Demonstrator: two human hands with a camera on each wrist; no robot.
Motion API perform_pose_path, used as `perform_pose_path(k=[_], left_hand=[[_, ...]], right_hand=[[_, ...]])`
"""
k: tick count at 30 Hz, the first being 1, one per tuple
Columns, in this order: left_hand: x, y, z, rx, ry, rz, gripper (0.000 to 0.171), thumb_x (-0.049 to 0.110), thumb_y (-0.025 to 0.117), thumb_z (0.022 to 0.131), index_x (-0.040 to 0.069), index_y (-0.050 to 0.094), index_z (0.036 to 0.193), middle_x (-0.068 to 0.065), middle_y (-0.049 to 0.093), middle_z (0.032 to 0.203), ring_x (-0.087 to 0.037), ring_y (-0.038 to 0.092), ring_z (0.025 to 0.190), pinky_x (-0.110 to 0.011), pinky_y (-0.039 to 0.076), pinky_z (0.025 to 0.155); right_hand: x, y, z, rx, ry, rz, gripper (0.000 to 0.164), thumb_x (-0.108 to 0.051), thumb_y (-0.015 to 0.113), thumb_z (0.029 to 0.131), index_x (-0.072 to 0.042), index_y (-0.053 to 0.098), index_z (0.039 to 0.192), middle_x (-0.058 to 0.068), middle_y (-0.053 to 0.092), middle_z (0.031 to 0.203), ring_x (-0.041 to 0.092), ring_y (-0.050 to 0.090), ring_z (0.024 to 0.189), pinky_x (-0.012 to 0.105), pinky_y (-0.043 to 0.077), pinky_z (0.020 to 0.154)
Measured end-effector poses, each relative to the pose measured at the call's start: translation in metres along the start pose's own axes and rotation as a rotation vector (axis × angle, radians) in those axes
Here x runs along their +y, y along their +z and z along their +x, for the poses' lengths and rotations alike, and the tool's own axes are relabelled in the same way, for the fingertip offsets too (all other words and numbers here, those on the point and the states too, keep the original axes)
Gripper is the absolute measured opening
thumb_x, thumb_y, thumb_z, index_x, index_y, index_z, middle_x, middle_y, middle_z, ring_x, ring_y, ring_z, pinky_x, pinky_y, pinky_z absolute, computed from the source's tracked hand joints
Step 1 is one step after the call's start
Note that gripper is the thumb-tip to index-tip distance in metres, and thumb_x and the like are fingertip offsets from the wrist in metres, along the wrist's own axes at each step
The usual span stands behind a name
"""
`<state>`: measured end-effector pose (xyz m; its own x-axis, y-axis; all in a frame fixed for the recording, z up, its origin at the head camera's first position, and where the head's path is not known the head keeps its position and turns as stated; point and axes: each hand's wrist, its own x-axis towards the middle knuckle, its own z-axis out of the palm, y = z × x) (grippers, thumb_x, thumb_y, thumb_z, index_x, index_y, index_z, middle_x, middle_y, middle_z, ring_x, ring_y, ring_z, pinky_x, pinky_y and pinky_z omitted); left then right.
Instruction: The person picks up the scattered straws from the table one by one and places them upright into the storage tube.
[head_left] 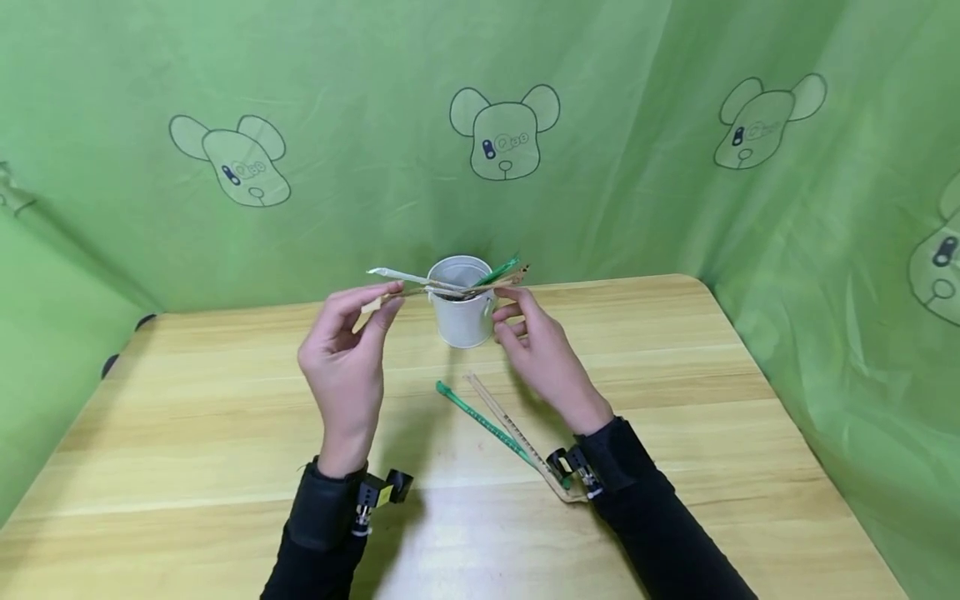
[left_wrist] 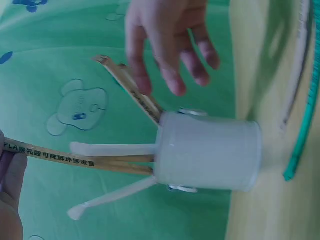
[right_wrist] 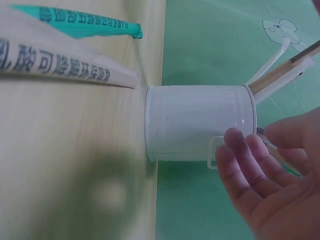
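A white metal bucket stands upright near the table's back edge, with several wrapped straws leaning out over its rim. My left hand, left of the bucket, pinches the upper end of a brown paper-wrapped straw printed with dark lettering; its other end is inside the bucket. Two white-wrapped straws, one of them a straw tilted outward, lean to the same side. On the right, a green straw and brown straws slant out. Beside these my right hand has loosely bent fingers, its index fingertip at a brown straw.
On the wooden table, in front of the bucket, lie a green-wrapped straw and a bent brown-wrapped straw, partly under the right wrist. A green curtain with bear-head drawings hangs behind the table and along its sides.
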<state>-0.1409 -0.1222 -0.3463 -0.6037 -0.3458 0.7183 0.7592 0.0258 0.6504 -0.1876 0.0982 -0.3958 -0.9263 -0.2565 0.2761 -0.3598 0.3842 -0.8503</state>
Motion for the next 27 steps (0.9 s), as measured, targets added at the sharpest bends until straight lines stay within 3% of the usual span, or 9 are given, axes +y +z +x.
perform_pose_path(k=[3,6,7,10,14,17,21,27], left_hand=[[-0.009,-0.002,-0.002,-0.034,-0.070,0.051,0.016,-0.012,0.076,0.093,-0.009,0.076,0.108,-0.019,0.076,0.109,-0.034,0.074,0.107,-0.043,0.060,0.095],[-0.016,-0.006,-0.005,-0.055,-0.133,0.169,0.017,-0.001,0.078,0.096,-0.001,0.080,0.112,-0.012,0.078,0.111,-0.023,0.075,0.097,-0.026,0.060,0.083],[-0.017,-0.007,-0.005,-0.069,-0.142,0.218,0.017,0.002,0.078,0.097,0.002,0.081,0.114,-0.009,0.078,0.113,-0.019,0.074,0.094,-0.021,0.057,0.075],[-0.019,-0.009,-0.005,-0.116,-0.119,0.355,0.020,0.007,0.076,0.099,0.007,0.082,0.119,-0.002,0.079,0.115,-0.013,0.072,0.095,-0.015,0.054,0.073],[-0.022,-0.006,-0.002,-0.187,-0.087,0.430,0.023,0.006,0.073,0.101,0.005,0.080,0.123,-0.003,0.078,0.118,-0.017,0.073,0.109,-0.027,0.059,0.091],[-0.024,-0.001,0.000,-0.218,-0.106,0.479,0.025,0.005,0.072,0.102,0.004,0.079,0.125,-0.005,0.078,0.118,-0.019,0.074,0.103,-0.022,0.060,0.085],[-0.029,0.003,0.002,-0.252,-0.162,0.545,0.028,0.006,0.070,0.103,0.003,0.075,0.131,-0.009,0.077,0.121,-0.021,0.073,0.105,-0.021,0.059,0.082],[-0.032,0.001,0.002,-0.318,-0.267,0.577,0.028,0.016,0.065,0.108,0.003,0.074,0.132,-0.013,0.074,0.126,-0.026,0.072,0.113,-0.036,0.062,0.090]], right_hand=[[0.000,0.000,0.000,-0.003,0.001,0.005,0.050,-0.007,0.059,0.109,-0.013,0.045,0.157,0.020,0.067,0.129,0.027,0.072,0.102,0.042,0.061,0.087],[0.000,0.001,0.001,-0.007,0.000,0.011,0.050,-0.007,0.059,0.109,-0.013,0.046,0.157,0.019,0.067,0.129,0.030,0.072,0.104,0.042,0.061,0.088],[0.000,0.001,0.001,-0.007,-0.001,0.011,0.050,-0.007,0.059,0.109,-0.013,0.046,0.156,0.019,0.067,0.129,0.030,0.072,0.104,0.042,0.061,0.088],[0.000,0.002,0.002,-0.013,-0.006,0.016,0.050,-0.007,0.059,0.109,-0.013,0.046,0.157,0.018,0.066,0.129,0.029,0.072,0.104,0.041,0.062,0.088],[-0.002,0.002,0.002,-0.013,-0.009,0.012,0.049,-0.008,0.059,0.109,-0.012,0.046,0.156,0.017,0.067,0.129,0.026,0.072,0.103,0.041,0.062,0.087],[-0.003,0.001,0.002,-0.004,0.001,0.016,0.050,-0.008,0.059,0.109,-0.013,0.046,0.157,0.017,0.067,0.129,0.028,0.072,0.103,0.042,0.061,0.087],[-0.002,0.000,0.001,-0.010,0.020,0.025,0.051,-0.007,0.059,0.109,-0.014,0.045,0.157,0.018,0.067,0.130,0.027,0.072,0.103,0.043,0.061,0.087],[0.001,0.000,-0.001,-0.021,0.049,0.017,0.049,-0.007,0.060,0.109,-0.012,0.046,0.155,0.018,0.067,0.126,0.027,0.071,0.103,0.043,0.061,0.088]])
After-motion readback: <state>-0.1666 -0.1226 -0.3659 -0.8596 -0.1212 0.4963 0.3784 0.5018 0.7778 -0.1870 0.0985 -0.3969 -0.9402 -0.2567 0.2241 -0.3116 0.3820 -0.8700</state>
